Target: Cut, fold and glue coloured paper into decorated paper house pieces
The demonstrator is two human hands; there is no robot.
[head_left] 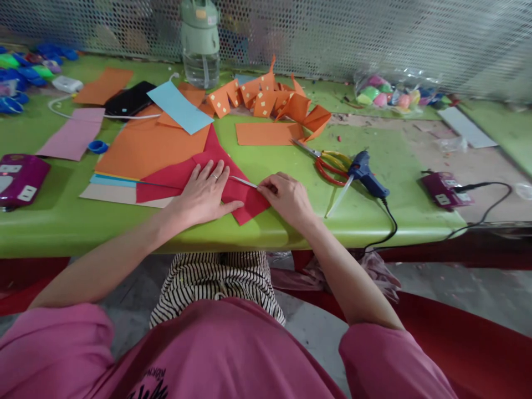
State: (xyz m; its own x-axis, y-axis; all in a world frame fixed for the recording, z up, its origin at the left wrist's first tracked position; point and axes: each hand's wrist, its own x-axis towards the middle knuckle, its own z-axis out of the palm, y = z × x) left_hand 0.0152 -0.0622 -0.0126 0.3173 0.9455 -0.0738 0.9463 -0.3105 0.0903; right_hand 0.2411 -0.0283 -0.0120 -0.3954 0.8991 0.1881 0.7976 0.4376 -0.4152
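Observation:
A red paper sheet (245, 197) lies at the front edge of the green table (62, 221). My left hand (203, 191) rests flat on it, fingers spread, a ring on one finger. My right hand (286, 197) is closed in a pinch on a thin white stick-like tool (243, 181) whose tip lies across the red paper, pointing left toward my left hand. Under the red sheet lie larger orange paper (145, 149), a blue sheet edge and a pale sheet.
Red-handled scissors (328, 163) and a blue glue gun (366, 174) with black cord lie right of my hands. Folded orange paper shapes (270, 100), a water bottle (200, 41), a phone (128, 100), pink paper (72, 136) and two purple boxes (19, 180) (444, 188) sit around.

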